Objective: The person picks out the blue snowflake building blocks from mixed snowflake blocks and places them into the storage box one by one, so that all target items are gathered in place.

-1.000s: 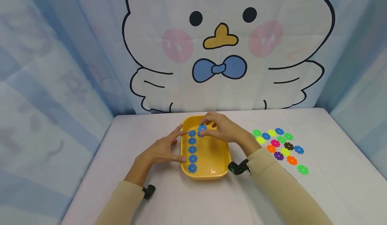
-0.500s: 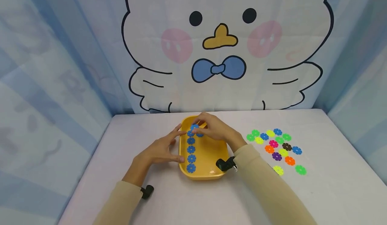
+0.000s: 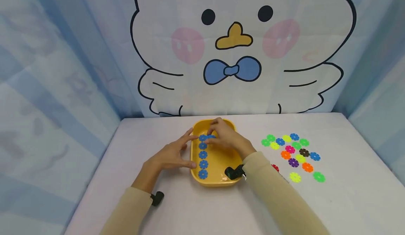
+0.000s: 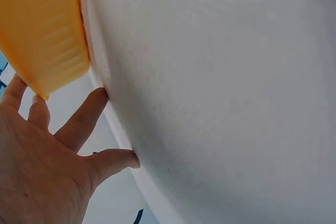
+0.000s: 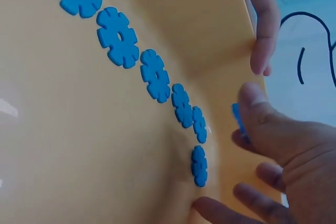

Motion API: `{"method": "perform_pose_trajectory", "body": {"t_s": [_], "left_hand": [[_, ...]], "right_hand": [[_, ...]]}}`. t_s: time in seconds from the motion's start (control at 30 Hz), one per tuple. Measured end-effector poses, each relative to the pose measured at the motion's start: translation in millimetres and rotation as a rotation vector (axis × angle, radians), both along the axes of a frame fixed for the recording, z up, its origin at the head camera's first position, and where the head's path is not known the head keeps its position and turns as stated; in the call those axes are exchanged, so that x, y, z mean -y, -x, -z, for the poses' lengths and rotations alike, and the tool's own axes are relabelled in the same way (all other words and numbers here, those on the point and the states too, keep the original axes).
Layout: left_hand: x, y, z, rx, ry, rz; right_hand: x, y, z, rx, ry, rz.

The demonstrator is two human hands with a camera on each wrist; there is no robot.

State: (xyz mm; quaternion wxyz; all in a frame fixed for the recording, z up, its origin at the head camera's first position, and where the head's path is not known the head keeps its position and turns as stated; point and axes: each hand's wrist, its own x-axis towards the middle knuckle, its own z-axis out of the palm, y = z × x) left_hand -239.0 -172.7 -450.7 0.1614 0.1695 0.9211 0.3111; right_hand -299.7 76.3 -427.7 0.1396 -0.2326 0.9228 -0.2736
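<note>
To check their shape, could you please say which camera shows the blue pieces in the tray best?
The right wrist view: the blue pieces are largest there, notches clear. The head view shows them small; the left wrist view shows none.

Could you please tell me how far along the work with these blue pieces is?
Done: six blue pieces lie in the yellow tray, five in a line and one beside its far end. In hand: the right hand pinches another blue piece. Left, probably: three blue pieces visible on the table among pieces in other colours; the right arm may hide more.
</note>
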Motion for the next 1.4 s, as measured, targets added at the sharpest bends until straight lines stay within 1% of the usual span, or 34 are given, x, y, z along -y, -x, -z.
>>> {"method": "perform_pose_trajectory", "body": {"t_s": [0.17,0.3,0.43,0.53,0.77,0.87,0.97,1.07,1.23,1.4], "left_hand": [[3.1,-1.7,0.0,0.0,0.003,-0.009],[3.1,-2.7,1.2,0.004,0.001,-0.001],[1.1,-2.4,2.8,-0.003,0.011,-0.002],[0.0,-2.0,3.1,-0.004,0.012,0.0],[-2.8,-2.0,2.6,0.001,0.005,-0.003],[-4.5,-1.7,3.0,0.003,0.006,-0.004],[-5.4,-1.7,3.5,0.009,0.013,-0.007],[-5.7,-1.6,3.0,0.009,0.014,-0.007],[-4.6,0.1,1.1,-0.003,0.01,-0.003],[-3.2,1.1,0.3,-0.006,0.022,-0.015]], "right_hand": [[6,-3.0,4.2,0.009,-0.032,-0.013],[8,-5.1,7.8,-0.007,-0.089,-0.014],[7,-7.2,8.1,-0.005,-0.14,-0.003],[7,-8.7,6.8,0.012,-0.152,0.002],[6,-11.3,7.3,0.03,-0.141,0.022],[5,-12.3,7.5,0.033,-0.152,0.017],[5,-13.5,5.2,0.036,-0.169,-0.01],[4,-15.3,-0.3,0.055,-0.176,-0.026],[2,-15.9,-8.6,0.087,-0.182,-0.026],[1,-15.5,-10.1,0.09,-0.216,-0.036]]}}
